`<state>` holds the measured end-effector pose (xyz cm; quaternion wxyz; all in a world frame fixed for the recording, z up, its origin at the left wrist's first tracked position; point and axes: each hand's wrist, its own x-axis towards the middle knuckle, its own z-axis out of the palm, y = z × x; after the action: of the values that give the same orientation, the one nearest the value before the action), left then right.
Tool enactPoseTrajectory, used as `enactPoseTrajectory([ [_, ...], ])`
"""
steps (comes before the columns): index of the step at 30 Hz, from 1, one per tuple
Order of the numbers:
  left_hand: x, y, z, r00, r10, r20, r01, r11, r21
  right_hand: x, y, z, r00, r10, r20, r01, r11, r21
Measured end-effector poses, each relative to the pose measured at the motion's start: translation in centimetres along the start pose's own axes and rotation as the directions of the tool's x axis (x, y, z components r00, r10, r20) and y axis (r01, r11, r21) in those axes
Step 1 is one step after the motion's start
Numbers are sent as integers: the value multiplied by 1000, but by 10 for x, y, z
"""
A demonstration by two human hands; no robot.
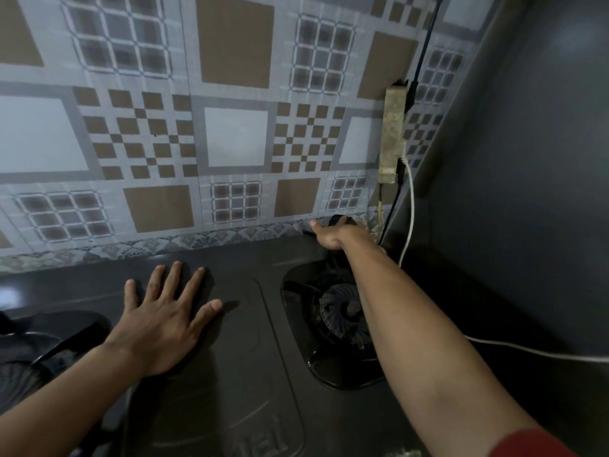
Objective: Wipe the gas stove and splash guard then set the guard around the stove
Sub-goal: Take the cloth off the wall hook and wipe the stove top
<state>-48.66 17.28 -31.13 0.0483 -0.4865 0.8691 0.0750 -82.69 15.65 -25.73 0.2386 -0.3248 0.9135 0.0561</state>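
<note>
The dark grey gas stove (237, 351) fills the lower part of the view, with a right burner (342, 311) and a left burner (29, 344) at the edge. My left hand (164, 318) lies flat, fingers spread, on the stove's middle panel. My right hand (333, 234) reaches over the right burner to the stove's far edge and grips a dark cloth (339, 221) against the wall base. The grey splash guard (514, 199) stands upright along the right side.
A patterned tiled wall (230, 133) rises right behind the stove. A worn power strip (392, 133) hangs on it near the corner, with a black cable (425, 44) above and a white cable (412, 209) trailing down and across the guard.
</note>
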Motion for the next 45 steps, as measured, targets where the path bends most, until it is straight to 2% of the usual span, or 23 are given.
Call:
enactPoseTrajectory([
  [3, 0, 0, 0, 1000, 4, -1, -4, 1000, 7, 3, -11, 0, 1000, 10, 29, -10, 1000, -3],
  [5, 0, 1, -1, 1000, 8, -11, -8, 1000, 13, -9, -24, -2, 988, -115, 108, 122, 991, -60],
  [8, -2, 5, -4, 1000, 8, -7, -8, 1000, 0, -41, -45, -1, 908, -378, 183, 402, 908, -120],
  [11, -5, 8, -13, 999, 1, 36, -1, 1000, 0, -58, -63, 17, 861, -478, 172, 502, 852, -148],
  [15, -14, 0, -27, 999, -19, 43, 17, 999, 28, -76, -68, 42, 820, -563, 99, 572, 808, -144],
  [19, -27, -14, -40, 1000, 16, -3, -16, 986, 168, -97, -71, 63, 762, -647, 29, 643, 751, -149],
  [23, -40, -28, -49, 998, -36, -52, 46, 980, 196, -122, -75, 80, 708, -706, 16, 699, 696, -163],
  [29, -59, -46, -42, 983, -180, 35, 179, 983, 48, -161, -82, 104, 688, -725, -26, 711, 680, -178],
  [35, -73, -49, -43, 987, -155, 35, 157, 986, -49, -200, -88, 138, 616, -777, -133, 752, 629, -196],
  [37, -74, -50, -44, 991, -128, 44, 130, 990, -46, -200, -82, 143, 626, -767, -140, 749, 641, -164],
  [42, -76, -62, -46, 993, -110, 36, 113, 992, -65, -182, -54, 130, 766, -615, -186, 601, 788, -130],
  [45, -82, -71, -39, 993, -117, 2, 117, 993, -12, -179, -50, 129, 775, -592, -221, 565, 806, -175],
])
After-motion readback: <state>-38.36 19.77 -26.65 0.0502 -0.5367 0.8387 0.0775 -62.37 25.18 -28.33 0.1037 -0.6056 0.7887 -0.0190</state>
